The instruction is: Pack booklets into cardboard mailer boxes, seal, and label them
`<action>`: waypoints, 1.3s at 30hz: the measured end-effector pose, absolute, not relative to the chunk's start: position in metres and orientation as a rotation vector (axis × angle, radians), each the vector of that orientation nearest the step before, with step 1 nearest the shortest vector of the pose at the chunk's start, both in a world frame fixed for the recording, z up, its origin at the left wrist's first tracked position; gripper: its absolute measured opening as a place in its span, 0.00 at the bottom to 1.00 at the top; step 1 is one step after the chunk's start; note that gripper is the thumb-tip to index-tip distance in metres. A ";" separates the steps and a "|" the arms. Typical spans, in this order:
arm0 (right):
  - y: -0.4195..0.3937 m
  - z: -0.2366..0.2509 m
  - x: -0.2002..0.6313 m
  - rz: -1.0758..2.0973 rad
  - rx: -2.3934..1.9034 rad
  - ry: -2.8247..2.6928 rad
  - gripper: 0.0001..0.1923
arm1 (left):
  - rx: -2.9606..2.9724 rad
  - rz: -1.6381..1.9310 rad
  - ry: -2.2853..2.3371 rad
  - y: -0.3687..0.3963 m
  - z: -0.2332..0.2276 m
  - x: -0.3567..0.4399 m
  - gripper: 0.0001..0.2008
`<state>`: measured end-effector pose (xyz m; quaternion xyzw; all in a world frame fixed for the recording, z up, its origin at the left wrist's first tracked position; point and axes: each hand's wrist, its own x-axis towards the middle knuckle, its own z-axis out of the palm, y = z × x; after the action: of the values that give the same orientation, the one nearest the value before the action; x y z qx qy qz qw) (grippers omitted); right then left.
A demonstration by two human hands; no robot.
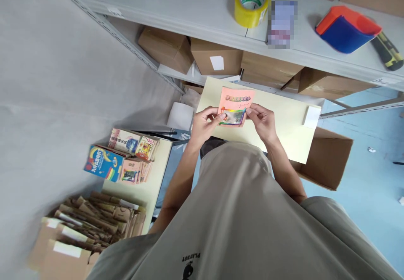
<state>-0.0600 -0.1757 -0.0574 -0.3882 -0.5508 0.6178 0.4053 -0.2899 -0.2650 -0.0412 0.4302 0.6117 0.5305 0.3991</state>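
A small pink booklet [236, 103] with a colourful picture on its cover is held in front of my chest. My left hand [204, 125] grips its lower left corner and my right hand [262, 121] pinches its lower right edge. Both hands hover above a pale yellow table top [290, 124].
A second pale table [139, 187] at my left carries stacks of booklets [126, 156] and brown paper mailers [94, 221]. Metal shelving [205, 15] ahead holds cardboard boxes [216, 57], yellow tape [251, 2], a red-blue object [345, 27]. An open box [328, 158] stands on the blue floor.
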 end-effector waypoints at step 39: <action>-0.169 -0.026 -0.053 1.590 -1.012 -1.575 0.33 | 1.130 1.368 1.536 -0.260 -0.036 -0.298 0.33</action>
<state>-0.0533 -0.1695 -0.0255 -0.3879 -0.6040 0.6098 0.3360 -0.2985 -0.2598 -0.0359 0.4440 0.6034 0.5376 0.3870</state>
